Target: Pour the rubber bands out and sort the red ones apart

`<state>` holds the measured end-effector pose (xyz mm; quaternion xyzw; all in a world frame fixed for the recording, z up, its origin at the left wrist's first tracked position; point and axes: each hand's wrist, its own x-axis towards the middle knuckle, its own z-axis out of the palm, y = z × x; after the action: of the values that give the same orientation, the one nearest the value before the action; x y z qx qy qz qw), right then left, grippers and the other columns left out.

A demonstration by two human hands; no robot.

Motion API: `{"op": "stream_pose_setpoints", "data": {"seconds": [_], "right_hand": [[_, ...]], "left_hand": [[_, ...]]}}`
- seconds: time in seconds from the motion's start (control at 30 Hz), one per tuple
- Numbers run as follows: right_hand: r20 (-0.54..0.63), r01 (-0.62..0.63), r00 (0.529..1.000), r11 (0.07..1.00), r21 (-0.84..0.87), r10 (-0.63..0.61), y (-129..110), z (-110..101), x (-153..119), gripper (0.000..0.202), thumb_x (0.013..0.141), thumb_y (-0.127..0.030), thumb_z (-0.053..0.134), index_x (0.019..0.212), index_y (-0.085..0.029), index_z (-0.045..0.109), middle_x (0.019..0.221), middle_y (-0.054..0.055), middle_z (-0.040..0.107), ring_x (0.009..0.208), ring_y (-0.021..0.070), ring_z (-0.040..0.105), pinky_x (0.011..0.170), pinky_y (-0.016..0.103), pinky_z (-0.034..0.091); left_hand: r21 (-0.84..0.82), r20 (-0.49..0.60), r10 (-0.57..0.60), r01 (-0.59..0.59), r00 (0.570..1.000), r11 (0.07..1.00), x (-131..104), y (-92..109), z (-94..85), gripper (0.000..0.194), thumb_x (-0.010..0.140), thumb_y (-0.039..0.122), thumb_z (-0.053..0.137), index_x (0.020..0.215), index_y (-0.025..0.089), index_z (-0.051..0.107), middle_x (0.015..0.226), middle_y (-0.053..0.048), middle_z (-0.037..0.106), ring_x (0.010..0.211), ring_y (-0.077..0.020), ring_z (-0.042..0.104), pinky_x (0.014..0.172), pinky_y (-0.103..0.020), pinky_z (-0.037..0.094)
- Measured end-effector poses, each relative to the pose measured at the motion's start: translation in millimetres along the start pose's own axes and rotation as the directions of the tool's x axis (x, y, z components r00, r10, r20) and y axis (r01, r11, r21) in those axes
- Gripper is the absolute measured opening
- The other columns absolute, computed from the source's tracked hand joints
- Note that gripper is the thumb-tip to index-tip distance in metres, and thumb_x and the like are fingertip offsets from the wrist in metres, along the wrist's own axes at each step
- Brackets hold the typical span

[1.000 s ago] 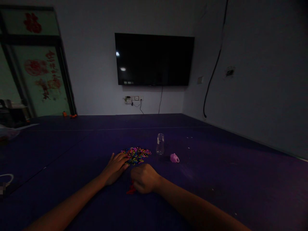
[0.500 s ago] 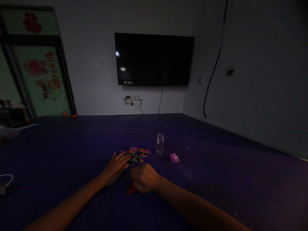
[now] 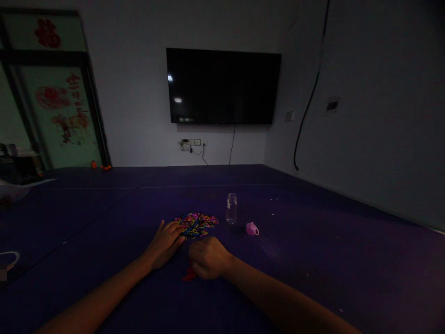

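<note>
Dim light fills the room, with a big black TV [image 3: 224,86] on the wall [image 3: 132,93] at 12 o'clock and a purple surface [image 3: 139,204] below. Small, bright loops [image 3: 200,226] lie on it in a heap. From the heap, a clear bottle [image 3: 232,211] stands upright at 2 o'clock; its top is open, and purple shows through its sides. A pink cap [image 3: 250,228] lies at 3 o'clock, near the bottle. At 8 o'clock, the left hand [image 3: 166,242] lies with its grip wide, fingers stretched out, tips at the heap's edge, hiding some loops. At 5 o'clock, the right hand [image 3: 208,256] has its fingers curled in, but its grip is hidden, so you cannot tell if it holds anything. Red bits [image 3: 189,275] peek out at 8 o'clock from that hand, partly covered and too dark to make out. At 9 o'clock, a white ring [image 3: 17,256] is cut off.
</note>
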<state>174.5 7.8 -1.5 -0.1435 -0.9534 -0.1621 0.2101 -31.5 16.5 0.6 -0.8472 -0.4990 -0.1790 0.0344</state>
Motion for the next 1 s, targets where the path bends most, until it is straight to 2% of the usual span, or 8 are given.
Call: {"op": "stream_pose_setpoints", "data": {"seconds": [0.33,0.57,0.73,1.0], "right_hand": [[0.004,-0.002,1.0,1.0,0.023,0.002,0.1,-0.7,0.1,0.012,0.078,-0.025,0.041,0.074,-0.019,0.05,0.071,0.004,0.059,0.059,0.0148,0.051,0.051,0.027,0.032],[0.009,-0.01,1.0,0.999,0.039,0.009,0.4,-1.9,-0.6,0.012,0.079,-0.026,0.041,0.074,-0.019,0.05,0.071,0.003,0.059,0.057,0.0148,0.05,0.05,0.027,0.033],[-0.002,-0.008,1.0,0.999,0.038,0.008,-0.1,-1.1,-0.4,0.011,0.079,-0.025,0.041,0.074,-0.019,0.05,0.071,0.004,0.059,0.058,0.0153,0.051,0.051,0.028,0.035],[-0.013,0.004,1.0,1.0,0.016,-0.004,0.1,1.3,-0.4,0.01,0.077,-0.024,0.042,0.073,-0.019,0.05,0.07,0.003,0.059,0.059,0.0152,0.051,0.052,0.027,0.034]], "left_hand": [[0.009,0.081,-0.056,0.056,0.995,0.998,0.1,5.0,-3.5,0.044,0.093,0.042,0.031,0.126,0.021,0.052,0.137,-0.011,0.049,0.132,-0.0273,0.034,0.108,-0.06,0.013],[-0.002,0.083,-0.074,0.074,0.994,0.997,0.2,9.1,-6.8,0.041,0.092,0.039,0.034,0.125,0.021,0.052,0.134,-0.01,0.051,0.131,-0.0258,0.036,0.109,-0.058,0.014],[0.003,0.105,-0.089,0.089,0.99,0.996,0.9,7.8,-5.5,0.043,0.092,0.04,0.034,0.126,0.02,0.051,0.14,-0.011,0.045,0.134,-0.0273,0.03,0.108,-0.059,0.014],[-0.012,0.049,-0.038,0.038,0.998,0.999,0.0,1.7,-0.3,0.045,0.093,0.044,0.031,0.128,0.022,0.051,0.135,-0.009,0.05,0.132,-0.027,0.033,0.109,-0.059,0.012]]}}
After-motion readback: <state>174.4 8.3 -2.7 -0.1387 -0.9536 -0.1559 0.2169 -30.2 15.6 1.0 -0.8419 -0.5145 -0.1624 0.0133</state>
